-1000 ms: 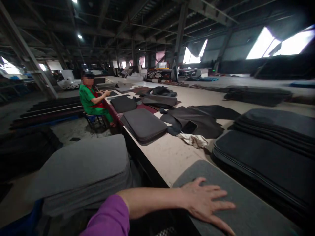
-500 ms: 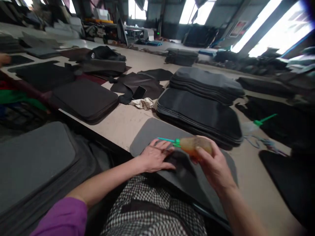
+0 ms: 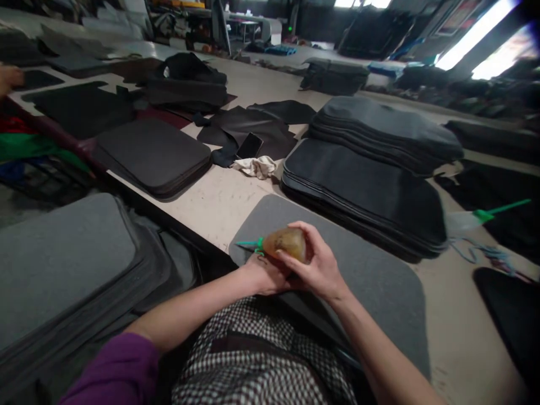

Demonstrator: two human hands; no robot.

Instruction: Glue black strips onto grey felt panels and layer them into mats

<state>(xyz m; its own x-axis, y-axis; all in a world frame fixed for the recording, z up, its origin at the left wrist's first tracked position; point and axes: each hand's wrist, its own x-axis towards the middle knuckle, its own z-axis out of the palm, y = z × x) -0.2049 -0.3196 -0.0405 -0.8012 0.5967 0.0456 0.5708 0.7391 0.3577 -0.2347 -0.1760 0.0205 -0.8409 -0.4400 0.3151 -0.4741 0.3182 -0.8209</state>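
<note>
An amber squeeze bottle [image 3: 282,244] with a green cap and a thin green nozzle is gripped in my right hand [image 3: 318,261]. It lies almost level, its nozzle pointing left over the near table edge. Directly beneath the bottle is my left hand [image 3: 264,277], low over the grey sheet; the bottle and my right hand hide its fingers. That flat, round-cornered grey sheet [image 3: 375,281] lies on the table [image 3: 211,194] in front of me. Part of its near side, by my checked apron [image 3: 253,354], looks dark.
Stacked black panels [image 3: 363,197] stand just behind the sheet. Left of them are a crumpled cloth [image 3: 257,167], a phone [image 3: 250,145] and a brown panel stack [image 3: 154,154]. Grey panels [image 3: 63,264] are piled at lower left. Another green-tipped bottle [image 3: 464,221] lies right. A person's hand [image 3: 9,77] shows far left.
My right hand has brought the squeeze bottle left and nearer, over my left hand. The left hand's spread fingers were visible on the sheet before. The view has tilted down.
</note>
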